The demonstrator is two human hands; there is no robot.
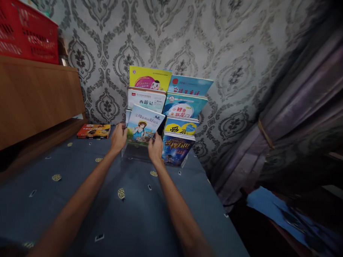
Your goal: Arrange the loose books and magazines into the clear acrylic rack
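Observation:
A light-blue picture book [145,124] with a girl in a yellow hat on its cover tilts slightly at the front left of a clear stepped book rack [131,152]. My right hand [156,146] grips its lower right edge, thumb on the cover. At its left edge is my left hand [119,138], closed, with the fingertips partly hidden. Behind this book stand a white book [146,100] and a yellow book [150,77]. The right column holds a dark-blue book [178,149], a blue-and-yellow book [181,126], a teal book [186,105] and a light-blue book [191,84].
An orange-red book [94,131] lies flat left of the rack on the dark-blue cloth [82,170]. A wooden cabinet [37,97] with a red basket [25,29] stands at left. Patterned wallpaper is behind; a tied curtain [244,146] and blue cloth [272,207] are at right.

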